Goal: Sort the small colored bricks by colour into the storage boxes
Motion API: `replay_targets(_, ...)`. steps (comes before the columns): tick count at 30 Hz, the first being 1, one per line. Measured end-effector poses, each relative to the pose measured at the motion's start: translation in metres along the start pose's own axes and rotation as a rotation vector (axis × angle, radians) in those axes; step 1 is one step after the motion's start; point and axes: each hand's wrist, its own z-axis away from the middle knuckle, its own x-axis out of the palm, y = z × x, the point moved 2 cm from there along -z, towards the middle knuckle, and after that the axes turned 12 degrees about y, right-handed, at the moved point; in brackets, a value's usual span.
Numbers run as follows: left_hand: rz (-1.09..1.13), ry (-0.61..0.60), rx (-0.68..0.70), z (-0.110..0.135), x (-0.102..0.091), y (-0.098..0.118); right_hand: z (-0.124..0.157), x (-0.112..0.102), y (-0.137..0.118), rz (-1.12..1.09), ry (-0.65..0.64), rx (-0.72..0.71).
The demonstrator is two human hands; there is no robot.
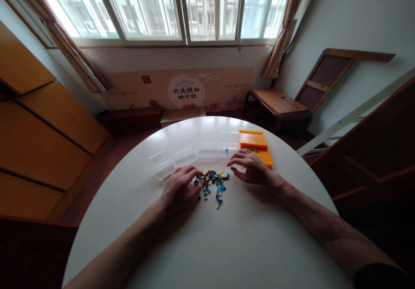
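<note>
A loose pile of small building bricks (212, 178), blue, brown, yellow and pale, lies on the white table. At the pile's left edge rests my left hand (181, 187), its fingers curved and thumb apart from the forefinger; no held brick shows. My right hand (251, 166) hovers to the right of the pile, thumb and fingers apart with nothing visible between them. Just beyond its fingertips, a clear plastic box (223, 155) contains a few blue bricks (227, 151). An orange box (254, 139) stands behind the right hand, with small green bricks (253, 150) in it.
More clear boxes with raised lids stand along the far side: a left one (162, 170), a second (184, 155) and a third (207, 150). The round white table (227, 241) has a curved edge. Beyond it are a wooden stool (279, 103) and a window.
</note>
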Motion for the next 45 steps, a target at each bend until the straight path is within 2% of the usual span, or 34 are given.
replay_targets(3,0.004,-0.006,-0.002,0.000,0.000,0.000,-0.001,-0.001,-0.009,-0.048,-0.116,-0.045)
replay_targets(5,0.003,-0.009,-0.003,0.000,0.001,0.000,-0.001,-0.001,-0.011,-0.058,-0.145,-0.046)
replay_targets(12,-0.007,-0.012,-0.005,-0.001,0.001,0.000,-0.004,-0.005,-0.016,-0.077,-0.133,-0.010)
replay_targets(17,-0.010,-0.010,0.000,-0.001,0.001,0.001,-0.004,-0.003,-0.013,-0.043,-0.141,-0.041)
replay_targets(21,-0.006,-0.003,0.005,-0.001,0.000,0.002,-0.001,0.004,0.001,0.031,0.001,0.013)
replay_targets(26,-0.015,-0.004,0.004,0.000,-0.001,0.002,0.002,0.007,0.018,0.178,0.259,0.198)
replay_targets(29,-0.001,-0.003,-0.002,0.000,0.000,0.002,0.003,0.008,0.023,0.197,0.308,0.249)
replay_targets(35,0.006,-0.011,0.005,0.000,0.000,0.001,0.002,0.005,0.012,0.114,0.228,0.180)
replay_targets(41,0.006,-0.023,-0.002,-0.001,0.001,0.001,-0.005,0.000,-0.019,-0.112,-0.092,-0.050)
replay_targets(45,-0.002,-0.026,0.001,-0.002,0.001,0.001,-0.008,-0.003,-0.033,-0.163,-0.178,-0.074)
